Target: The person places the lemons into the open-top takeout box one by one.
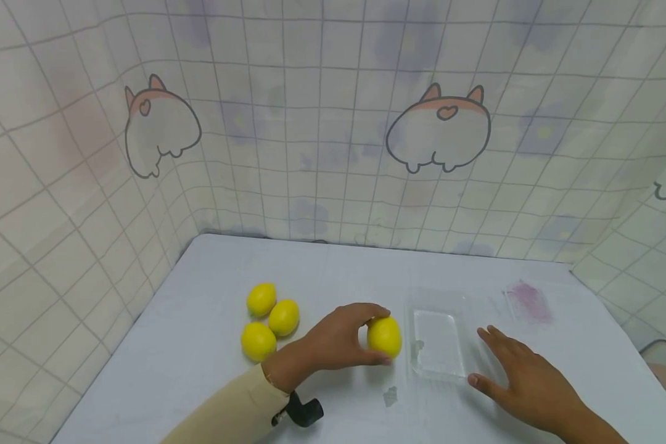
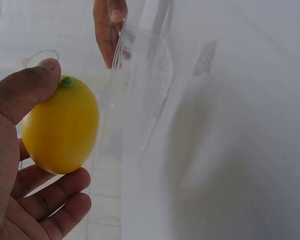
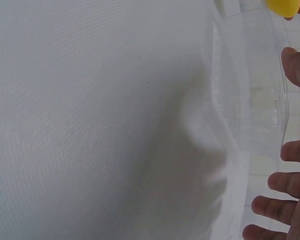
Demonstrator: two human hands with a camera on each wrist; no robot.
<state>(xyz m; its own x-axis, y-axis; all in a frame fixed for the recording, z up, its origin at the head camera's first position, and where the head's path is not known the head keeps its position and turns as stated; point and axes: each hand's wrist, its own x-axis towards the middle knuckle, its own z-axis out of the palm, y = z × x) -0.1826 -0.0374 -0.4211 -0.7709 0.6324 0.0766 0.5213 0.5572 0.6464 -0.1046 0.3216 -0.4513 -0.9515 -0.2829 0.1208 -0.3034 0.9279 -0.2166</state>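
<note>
My left hand (image 1: 338, 339) grips a yellow lemon (image 1: 385, 338) between thumb and fingers, just left of a clear plastic tray (image 1: 438, 345). In the left wrist view the lemon (image 2: 62, 127) shows a small green stem end beside the thumb, and it is held above the table. On the tray's other side is my right hand (image 1: 524, 382), its fingers spread and nothing in its grasp. The right wrist view shows the fingers (image 3: 287, 184) near the tray's clear wall (image 3: 260, 85). Whether they touch it I cannot tell.
Three more lemons (image 1: 258, 341) lie grouped on the white table (image 1: 200, 382), left of my left hand. A grey patch (image 1: 390, 396) marks the surface in front of the tray, and a pinkish stain (image 1: 527, 301) lies at the back right. A patterned curtain (image 1: 333, 154) encloses the back and sides.
</note>
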